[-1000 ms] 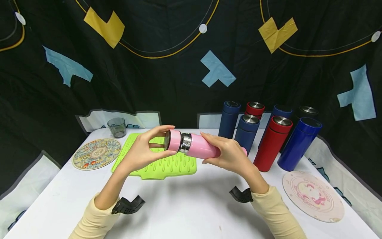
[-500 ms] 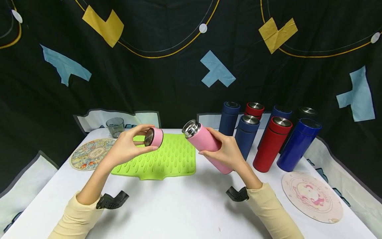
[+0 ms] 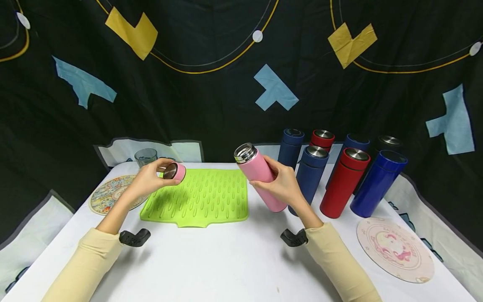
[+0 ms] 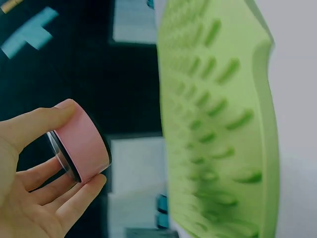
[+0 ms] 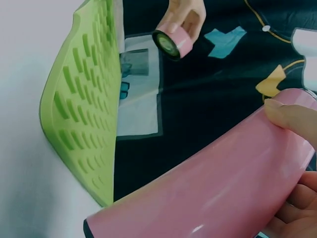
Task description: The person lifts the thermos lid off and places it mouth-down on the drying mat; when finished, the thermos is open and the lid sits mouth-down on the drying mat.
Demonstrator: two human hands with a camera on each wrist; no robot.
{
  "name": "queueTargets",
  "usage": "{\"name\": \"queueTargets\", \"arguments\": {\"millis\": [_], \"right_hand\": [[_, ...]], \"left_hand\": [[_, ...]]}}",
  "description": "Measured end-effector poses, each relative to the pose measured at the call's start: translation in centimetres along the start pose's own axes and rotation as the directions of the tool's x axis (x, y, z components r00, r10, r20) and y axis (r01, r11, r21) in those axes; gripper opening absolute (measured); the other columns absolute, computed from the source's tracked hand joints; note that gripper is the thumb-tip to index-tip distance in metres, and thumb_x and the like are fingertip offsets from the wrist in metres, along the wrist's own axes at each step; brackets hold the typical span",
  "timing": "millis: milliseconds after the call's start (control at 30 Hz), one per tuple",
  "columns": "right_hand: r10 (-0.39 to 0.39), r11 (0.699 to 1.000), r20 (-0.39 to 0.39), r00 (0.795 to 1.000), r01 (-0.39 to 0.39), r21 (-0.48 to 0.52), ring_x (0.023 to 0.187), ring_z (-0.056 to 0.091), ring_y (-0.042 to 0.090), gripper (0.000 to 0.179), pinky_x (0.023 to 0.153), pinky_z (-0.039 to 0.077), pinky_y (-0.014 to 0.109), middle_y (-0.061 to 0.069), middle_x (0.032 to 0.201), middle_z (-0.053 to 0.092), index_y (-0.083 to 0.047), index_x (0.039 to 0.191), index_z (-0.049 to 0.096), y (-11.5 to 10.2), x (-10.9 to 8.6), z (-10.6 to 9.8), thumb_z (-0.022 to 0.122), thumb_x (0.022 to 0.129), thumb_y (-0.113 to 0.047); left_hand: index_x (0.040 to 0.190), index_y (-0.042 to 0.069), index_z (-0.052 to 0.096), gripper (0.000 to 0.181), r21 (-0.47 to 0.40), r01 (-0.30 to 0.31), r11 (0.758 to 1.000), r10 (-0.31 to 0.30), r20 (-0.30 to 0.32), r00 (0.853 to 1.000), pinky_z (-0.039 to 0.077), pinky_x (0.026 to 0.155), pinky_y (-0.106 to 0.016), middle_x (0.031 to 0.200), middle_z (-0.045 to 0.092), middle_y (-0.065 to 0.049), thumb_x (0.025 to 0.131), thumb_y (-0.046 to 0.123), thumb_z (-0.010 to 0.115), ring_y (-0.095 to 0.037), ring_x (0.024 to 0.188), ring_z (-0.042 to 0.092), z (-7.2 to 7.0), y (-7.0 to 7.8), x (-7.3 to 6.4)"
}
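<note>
My left hand (image 3: 150, 181) pinches a pink lid (image 4: 83, 141) with a steel-coloured top between thumb and fingers. It is above the left part of a green ridged mat (image 3: 211, 197). My right hand (image 3: 281, 182) grips a pink thermos flask (image 3: 260, 172) round its body. The flask tilts, its uncovered steel mouth (image 3: 245, 153) pointing up and to the left. In the right wrist view the flask's pink side (image 5: 208, 173) fills the lower right, and the thumb lies across it near the mouth end.
On the right stand several other flasks, among them a red flask (image 3: 345, 182) and a shiny blue flask (image 3: 379, 182). A pink round placemat (image 3: 395, 249) lies at front right. Back left are a patterned round placemat (image 3: 109, 195) and a glass (image 3: 145, 157).
The lid has come off the flask. My left hand has carried it left, over the mat's left side. My right hand has turned the flask from nearly level to mouth-up.
</note>
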State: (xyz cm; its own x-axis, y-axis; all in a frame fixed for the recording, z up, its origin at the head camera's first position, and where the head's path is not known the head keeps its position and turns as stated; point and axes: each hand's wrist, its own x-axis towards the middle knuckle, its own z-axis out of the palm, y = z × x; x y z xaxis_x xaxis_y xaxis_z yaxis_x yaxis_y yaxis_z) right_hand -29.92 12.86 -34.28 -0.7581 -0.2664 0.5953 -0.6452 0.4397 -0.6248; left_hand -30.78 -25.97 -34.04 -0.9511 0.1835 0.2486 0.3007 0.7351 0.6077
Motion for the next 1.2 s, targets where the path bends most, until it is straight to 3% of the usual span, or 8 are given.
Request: {"name": "queueTargets", "arguments": {"millis": [267,500,700,933,1200], "right_hand": [[0.028,0.999,-0.035,0.999,-0.026,0.042,0.098,0.064,0.024,0.071,0.085,0.055,0.040,0.011,0.119,0.065,-0.004,0.132,0.053,0.9,1.3,1.0,0.087,0.070,-0.014],[0.082,0.994,-0.114,0.990,-0.073,0.077,0.100,0.065,0.027,0.071,0.088,0.053,0.042,0.015,0.118,0.065,-0.001,0.131,0.052,1.9,2.2,2.1,0.086,0.069,-0.009],[0.122,0.986,-0.189,0.974,-0.097,0.136,0.108,0.063,0.026,0.070,0.094,0.050,0.041,0.018,0.119,0.065,0.002,0.129,0.048,2.8,3.2,3.0,0.084,0.069,-0.003],[0.200,0.968,-0.251,0.947,-0.151,0.199,0.106,0.064,0.028,0.071,0.092,0.051,0.039,0.020,0.120,0.064,0.000,0.130,0.043,3.7,4.7,4.2,0.082,0.071,-0.004],[0.225,0.969,-0.315,0.922,-0.178,0.172,0.101,0.064,0.026,0.072,0.087,0.053,0.040,0.017,0.119,0.063,-0.004,0.131,0.039,5.9,6.0,5.4,0.083,0.073,-0.008]], "left_hand": [[0.133,-0.008,0.046,0.072,0.031,0.063,0.998,-0.062,-0.018,0.998,0.046,0.088,-0.054,0.119,0.056,-0.032,0.078,0.023,0.080,-0.044,0.109,0.053,0.9,-4.1,2.5],[0.131,-0.012,0.045,0.068,-0.006,0.117,0.993,-0.117,-0.045,0.992,0.047,0.085,-0.050,0.117,0.055,-0.034,0.079,0.018,0.077,-0.044,0.106,0.054,2.0,-6.3,3.8],[0.131,-0.016,0.042,0.073,0.007,0.144,0.990,-0.142,-0.097,0.985,0.045,0.093,-0.054,0.120,0.052,-0.037,0.079,0.020,0.078,-0.048,0.110,0.051,2.8,-7.1,4.4],[0.132,-0.017,0.040,0.075,0.029,0.192,0.981,-0.189,-0.099,0.977,0.042,0.097,-0.054,0.122,0.049,-0.038,0.081,0.024,0.076,-0.048,0.112,0.048,3.1,-7.7,4.7],[0.130,-0.016,0.042,0.071,0.053,0.196,0.979,-0.190,-0.100,0.977,0.039,0.097,-0.057,0.121,0.049,-0.039,0.082,0.025,0.074,-0.049,0.111,0.047,3.8,-7.9,4.8]]}}
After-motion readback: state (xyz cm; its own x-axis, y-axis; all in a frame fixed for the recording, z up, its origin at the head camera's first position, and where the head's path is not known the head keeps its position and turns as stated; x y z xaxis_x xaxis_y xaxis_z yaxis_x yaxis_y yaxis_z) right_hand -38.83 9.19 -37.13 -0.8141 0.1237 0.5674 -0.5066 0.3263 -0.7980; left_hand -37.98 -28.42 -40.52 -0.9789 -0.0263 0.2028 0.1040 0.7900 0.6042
